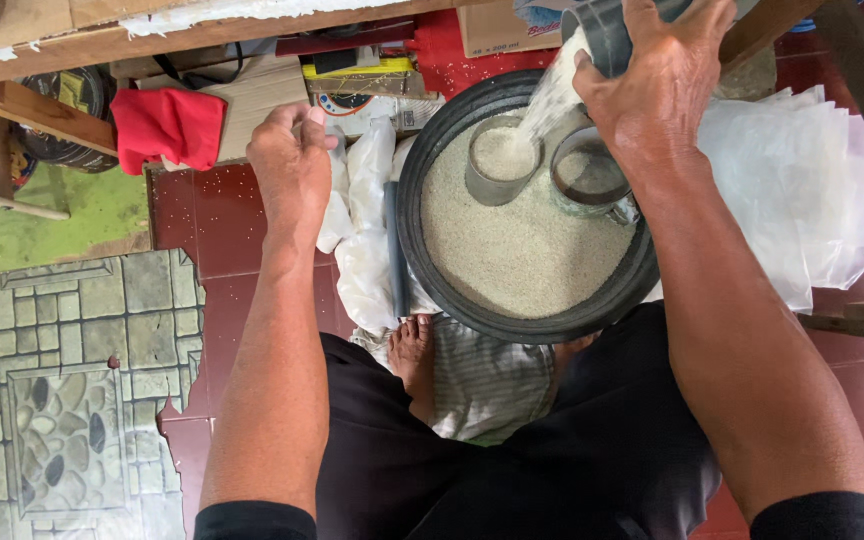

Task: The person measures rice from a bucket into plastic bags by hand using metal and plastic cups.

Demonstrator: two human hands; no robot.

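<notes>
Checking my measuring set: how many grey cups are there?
3: one tilted in the right hand, pouring; two standing in the basin's grain, left cup and right cup.

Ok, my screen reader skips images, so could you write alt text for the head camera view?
A person's right hand tips a grey cup, pouring pale grain into a metal tin standing in a grain-filled black basin. Their left hand grips white plastic bags beside it.

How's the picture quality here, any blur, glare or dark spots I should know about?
Head view: even, soft daylight, no harsh glare. The grain stream falling from the grey cup in the right hand is motion-blurred. The white plastic bags look slightly washed out. The black trousers lose detail in shadow. The left hand is sharp.
</notes>
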